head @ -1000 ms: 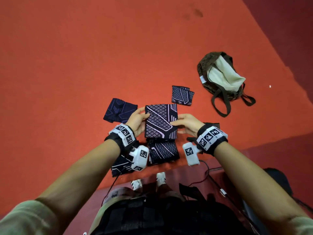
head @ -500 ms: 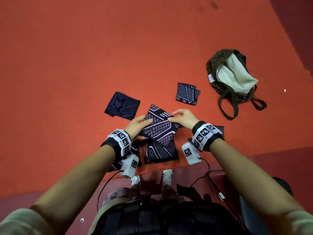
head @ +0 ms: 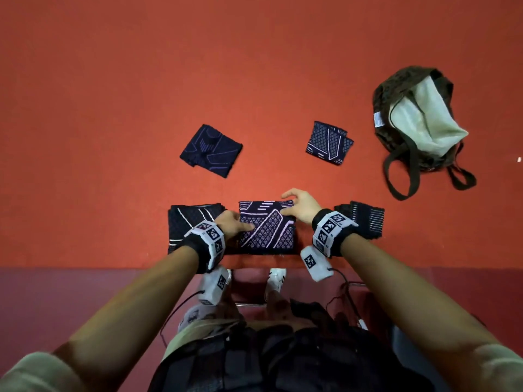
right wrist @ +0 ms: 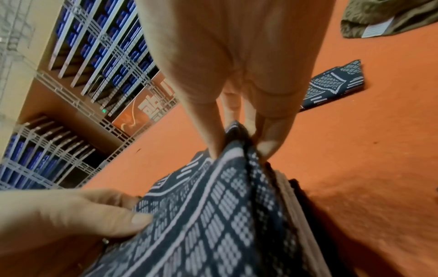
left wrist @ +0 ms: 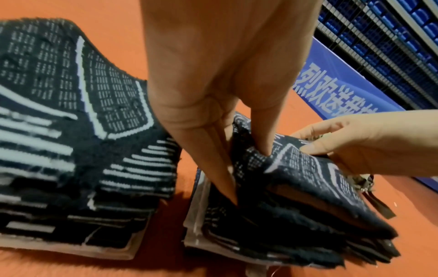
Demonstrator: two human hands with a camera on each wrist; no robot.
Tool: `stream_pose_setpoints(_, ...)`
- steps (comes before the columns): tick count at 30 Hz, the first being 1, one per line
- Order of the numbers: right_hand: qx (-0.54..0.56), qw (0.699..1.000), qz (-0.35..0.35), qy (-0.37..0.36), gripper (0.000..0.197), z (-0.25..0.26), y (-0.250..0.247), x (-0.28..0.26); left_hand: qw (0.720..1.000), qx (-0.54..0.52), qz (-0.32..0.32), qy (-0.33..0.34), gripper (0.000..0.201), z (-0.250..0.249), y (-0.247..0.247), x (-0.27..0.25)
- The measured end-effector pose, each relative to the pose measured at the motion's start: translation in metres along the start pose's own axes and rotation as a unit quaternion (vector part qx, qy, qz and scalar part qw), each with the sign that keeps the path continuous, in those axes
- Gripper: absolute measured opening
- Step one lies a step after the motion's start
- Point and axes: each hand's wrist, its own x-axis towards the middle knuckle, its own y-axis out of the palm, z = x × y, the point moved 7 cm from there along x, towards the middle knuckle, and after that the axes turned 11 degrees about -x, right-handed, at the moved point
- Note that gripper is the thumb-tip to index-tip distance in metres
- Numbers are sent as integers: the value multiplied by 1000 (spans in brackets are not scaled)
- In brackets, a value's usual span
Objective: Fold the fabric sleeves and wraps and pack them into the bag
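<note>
A dark patterned fabric sleeve (head: 266, 226) lies folded on top of a small stack at the near edge of the red floor. My left hand (head: 235, 224) pinches its left edge (left wrist: 251, 155) between thumb and fingers. My right hand (head: 297, 205) pinches its far right corner (right wrist: 237, 138). Another folded stack (head: 192, 224) lies just left, under my left wrist. A ribbed dark piece (head: 362, 219) sits right of my right wrist. Two folded sleeves lie farther out, one at the left (head: 210, 149) and one at the right (head: 329, 142). The olive bag (head: 416, 120) lies open at the far right.
The bag's strap loops (head: 399, 176) trail toward me on the red floor (head: 254, 66). A darker red step (head: 85, 292) runs along the near edge, with my shoes (head: 276, 278) on it. Blue shelving and a banner (left wrist: 355, 90) stand beyond the floor.
The sleeve was lifted and tilted between my hands; now it lies flat and squared on the stack. Both hands have come down with it and still hold its edges.
</note>
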Motion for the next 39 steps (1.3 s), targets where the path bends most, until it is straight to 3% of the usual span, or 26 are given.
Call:
stream_pose_setpoints(4,-58,997,-45,-18,29,-5,6,2,990,142,-14,20,34,2,7,4)
stream_pose_setpoints(7,-90,991,-74,-62,30,-3,6,-2,982,188,4,27,43,2,7,4)
stream_pose_setpoints(9,-87,990,-62,-86,38,-2,9,-7,974,225,-4,33,48,2,3,1)
stream_pose_setpoints(13,-127,985,-26,-118,54,-7,22,-19,942,311,-84,94,60,-7,0,-11)
stream_pose_setpoints(16,-253,957,-19,-141,64,-15,29,-23,903,362,-105,205,79,-15,10,-19)
stream_pose_setpoints(18,-344,923,-14,-172,75,-17,36,-26,857,429,-103,266,87,-19,18,-19)
stream_pose_setpoints(21,-427,878,-3,-218,98,-20,47,-31,803,530,-56,266,78,-10,29,-9)
stream_pose_setpoints(25,-424,884,15,-198,105,-33,50,-19,767,595,-30,238,91,7,33,9)
stream_pose_setpoints(30,-413,891,31,-186,108,-34,51,-10,748,624,-36,221,92,7,35,17)
stream_pose_setpoints(35,-408,895,40,-175,98,-8,37,-10,769,588,-40,249,88,-19,25,2)
stream_pose_setpoints(39,-378,908,-31,-179,74,42,8,7,795,516,-115,296,73,-61,-15,-3)
